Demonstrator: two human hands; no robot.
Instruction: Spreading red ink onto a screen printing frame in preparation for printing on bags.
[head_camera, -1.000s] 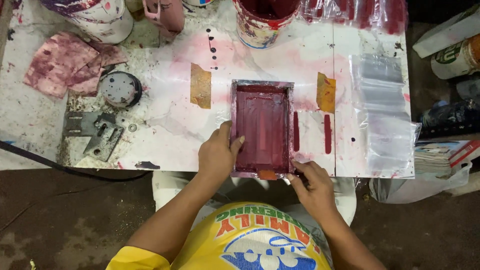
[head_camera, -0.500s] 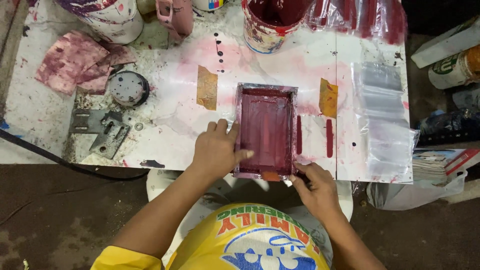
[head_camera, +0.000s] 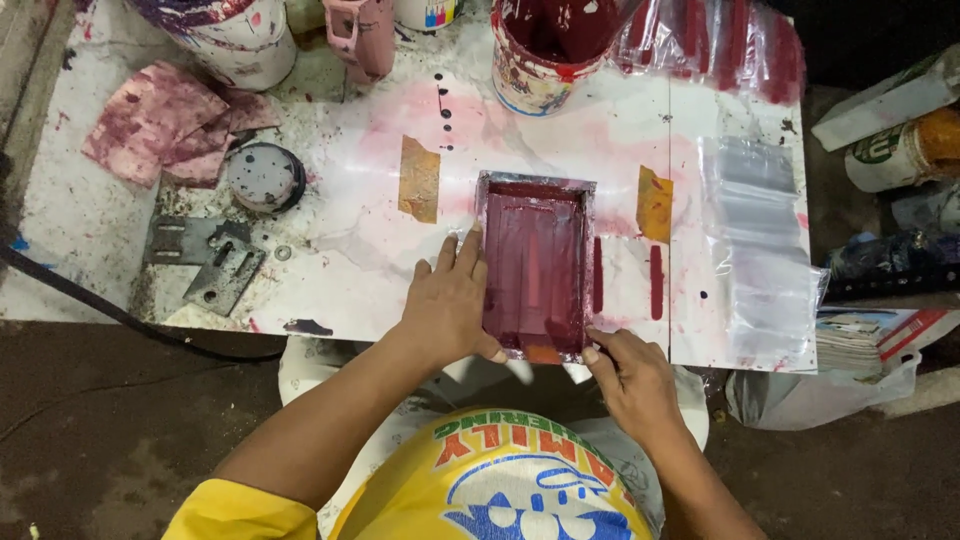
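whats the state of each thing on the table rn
left hand: flat on the frame's left edge
right hand: gripping the frame's near right corner
printing frame: flat on table, coated in dark red ink
ink tub: open, red ink inside
plastic bags: clear, lying stacked at right
rag: crumpled, stained red

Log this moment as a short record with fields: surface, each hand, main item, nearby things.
surface: white table, stained pink and red
main item: small rectangular frame coated in dark red ink, flat on the table
left hand: flat on the frame's left edge, fingers spread
right hand: fingertips at the frame's near right corner
nearby: red ink bucket; clear plastic bags; stained rags; metal hinge
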